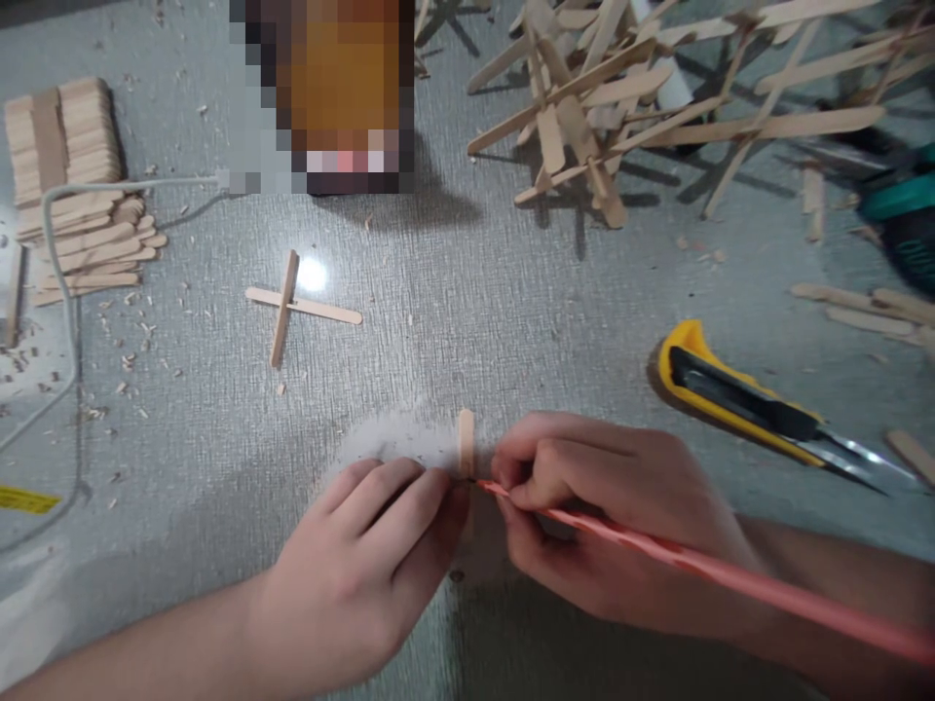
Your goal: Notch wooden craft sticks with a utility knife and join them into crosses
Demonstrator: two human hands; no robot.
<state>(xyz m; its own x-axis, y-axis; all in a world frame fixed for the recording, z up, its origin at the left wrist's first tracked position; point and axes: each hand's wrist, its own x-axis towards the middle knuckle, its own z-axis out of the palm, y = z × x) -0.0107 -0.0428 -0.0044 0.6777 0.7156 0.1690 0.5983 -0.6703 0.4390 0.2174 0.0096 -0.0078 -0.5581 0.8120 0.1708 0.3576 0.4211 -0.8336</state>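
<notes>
My left hand (pixel 372 555) has its fingers bent and pressed together around the middle of a wooden craft stick (pixel 467 440). The stick's rounded upper end shows above the fingertips, and most of its lower part is hidden. My right hand (pixel 606 526) pinches a long pink pencil (pixel 657 547) near its tip. That tip touches or nearly touches the stick beside my left fingertips. The pencil's shaft runs back over my right wrist toward the lower right. Up and to the left, two craft sticks (pixel 321 310) lie crossed on the table.
A yellow utility knife (pixel 737 399) lies at the right, blade end toward the lower right. Joined craft sticks (pixel 584 107) form a tangled pile at the back right. Bundled sticks (pixel 80 136) and a white cable (pixel 62 253) lie left. Teal-handled pliers (pixel 906 209) rest at the right edge.
</notes>
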